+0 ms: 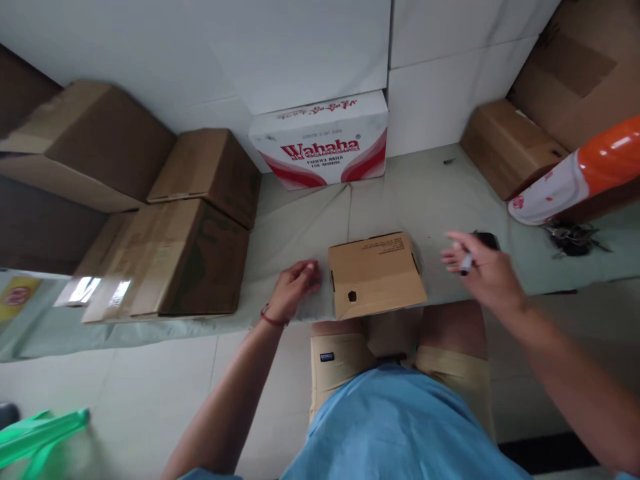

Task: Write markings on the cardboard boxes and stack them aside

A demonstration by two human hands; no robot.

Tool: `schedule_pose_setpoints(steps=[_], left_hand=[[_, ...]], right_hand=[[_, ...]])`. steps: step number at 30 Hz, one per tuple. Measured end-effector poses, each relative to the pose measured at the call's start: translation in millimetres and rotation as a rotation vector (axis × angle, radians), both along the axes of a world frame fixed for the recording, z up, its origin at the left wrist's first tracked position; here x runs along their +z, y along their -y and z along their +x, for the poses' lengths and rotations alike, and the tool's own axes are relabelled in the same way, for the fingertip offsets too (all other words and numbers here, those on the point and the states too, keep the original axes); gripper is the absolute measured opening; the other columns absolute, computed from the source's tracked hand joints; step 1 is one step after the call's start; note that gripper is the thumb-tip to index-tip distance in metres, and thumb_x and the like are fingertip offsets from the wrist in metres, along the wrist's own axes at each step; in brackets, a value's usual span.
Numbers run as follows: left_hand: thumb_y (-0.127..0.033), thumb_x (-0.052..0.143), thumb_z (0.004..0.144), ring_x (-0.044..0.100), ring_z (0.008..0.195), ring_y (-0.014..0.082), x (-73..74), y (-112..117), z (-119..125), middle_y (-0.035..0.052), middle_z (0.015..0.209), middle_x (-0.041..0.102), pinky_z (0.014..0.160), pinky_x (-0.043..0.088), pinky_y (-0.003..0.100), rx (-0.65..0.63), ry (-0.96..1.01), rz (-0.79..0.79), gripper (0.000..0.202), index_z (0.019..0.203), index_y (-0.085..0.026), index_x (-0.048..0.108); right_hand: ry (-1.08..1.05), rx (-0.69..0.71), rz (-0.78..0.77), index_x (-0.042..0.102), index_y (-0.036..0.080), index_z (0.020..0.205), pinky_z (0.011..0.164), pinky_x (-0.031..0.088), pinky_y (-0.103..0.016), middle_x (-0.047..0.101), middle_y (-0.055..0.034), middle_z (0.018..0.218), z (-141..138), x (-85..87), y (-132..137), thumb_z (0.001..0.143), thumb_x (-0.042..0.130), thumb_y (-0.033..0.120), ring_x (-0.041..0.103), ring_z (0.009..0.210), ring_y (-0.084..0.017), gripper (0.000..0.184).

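A small closed cardboard box (376, 273) with printed text and a round hole in its side sits at the near edge of a table covered with a pale green cloth (300, 227). My left hand (295, 287) rests on the cloth just left of the box, fingers curled. My right hand (480, 270) hovers right of the box and holds a marker pen (466, 261) between thumb and fingers. A dark object (487, 239) lies just behind that hand.
Brown cartons (170, 260) are stacked at the left. A white and red Wahaha carton (323, 140) stands at the back. More brown cartons (505, 143) and an orange and white roll (580, 173) lie at the right, with keys (570, 237) near them. A green bag (35, 437) lies on the floor.
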State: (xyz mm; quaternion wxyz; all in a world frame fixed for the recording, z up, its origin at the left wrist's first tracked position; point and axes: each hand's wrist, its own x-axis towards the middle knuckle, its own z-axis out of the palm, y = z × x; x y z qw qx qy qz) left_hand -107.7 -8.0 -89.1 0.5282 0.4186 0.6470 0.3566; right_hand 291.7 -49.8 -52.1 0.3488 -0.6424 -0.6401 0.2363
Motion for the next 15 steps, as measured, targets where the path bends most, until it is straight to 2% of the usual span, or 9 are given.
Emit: schedule_pose_setpoints(steps=[3, 5, 8, 9, 11, 13, 15], left_hand=[[-0.064, 0.087, 0.068, 0.077, 0.089, 0.0244, 2.9, 30.4, 18.6, 0.016, 0.111, 0.079, 0.077, 0.064, 0.037, 0.005, 0.141, -0.096, 0.064, 0.106, -0.014, 0.075], [-0.063, 0.089, 0.067, 0.078, 0.094, 0.0274, 10.9, 53.4, 35.2, 0.0185, 0.108, 0.08, 0.077, 0.063, 0.035, -0.005, 0.207, -0.139, 0.062, 0.1, -0.012, 0.077], [-0.059, 0.09, 0.073, 0.08, 0.098, 0.0295, 26.3, 94.3, 64.4, 0.0189, 0.109, 0.081, 0.08, 0.063, 0.035, -0.05, 0.355, -0.233, 0.055, 0.098, -0.012, 0.079], [-0.058, 0.089, 0.076, 0.08, 0.099, 0.0296, 30.7, 107.3, 74.3, 0.0191, 0.109, 0.082, 0.083, 0.063, 0.036, -0.117, 0.427, -0.292, 0.054, 0.1, -0.011, 0.08], [-0.056, 0.089, 0.079, 0.078, 0.11, 0.0308, 36.3, 127.8, 91.5, 0.0194, 0.118, 0.081, 0.092, 0.061, 0.038, -0.29, 0.502, -0.32, 0.059, 0.118, -0.013, 0.08], [-0.053, 0.088, 0.082, 0.074, 0.119, 0.0304, 38.0, 138.5, 101.1, 0.0176, 0.127, 0.079, 0.098, 0.059, 0.038, -0.412, 0.426, -0.25, 0.061, 0.129, -0.016, 0.078], [-0.053, 0.084, 0.085, 0.074, 0.115, 0.0275, 38.1, 140.9, 99.7, 0.0146, 0.124, 0.08, 0.097, 0.057, 0.037, -0.449, 0.274, -0.169, 0.052, 0.123, -0.018, 0.079]], right_hand=[[0.112, 0.054, -0.185, 0.075, 0.023, 0.128, 0.069, 0.058, -0.038, 0.084, -0.0128, 0.099, -32.1, -24.4, -7.3, 0.104, 0.05, 0.037, 0.081, 0.086, -0.029, 0.037], [0.197, 0.056, -0.203, 0.074, 0.022, 0.131, 0.073, 0.057, -0.04, 0.084, -0.0156, 0.105, -48.0, -24.7, -22.8, 0.102, 0.052, 0.032, 0.08, 0.092, -0.033, 0.038], [0.235, 0.096, -0.087, 0.073, 0.024, 0.13, 0.074, 0.055, -0.039, 0.084, -0.013, 0.105, -66.4, -1.4, -54.4, 0.1, 0.052, 0.026, 0.079, 0.09, -0.031, 0.037], [0.219, 0.147, -0.006, 0.073, 0.025, 0.127, 0.076, 0.055, -0.038, 0.084, -0.0108, 0.105, -72.2, 10.3, -65.2, 0.101, 0.051, 0.026, 0.078, 0.09, -0.029, 0.034], [0.169, 0.288, 0.209, 0.072, 0.026, 0.121, 0.087, 0.056, -0.039, 0.082, -0.0086, 0.11, -83.7, 34.4, -84.4, 0.103, 0.048, 0.025, 0.077, 0.101, -0.027, 0.03], [0.125, 0.391, 0.399, 0.072, 0.024, 0.117, 0.1, 0.054, -0.042, 0.081, -0.0089, 0.118, -92.0, 54.2, -97.1, 0.106, 0.045, 0.026, 0.074, 0.115, -0.027, 0.029], [0.08, 0.396, 0.457, 0.072, 0.023, 0.115, 0.101, 0.055, -0.04, 0.081, -0.0085, 0.116, -92.4, 65.5, -100.2, 0.108, 0.045, 0.03, 0.074, 0.113, -0.025, 0.029]])
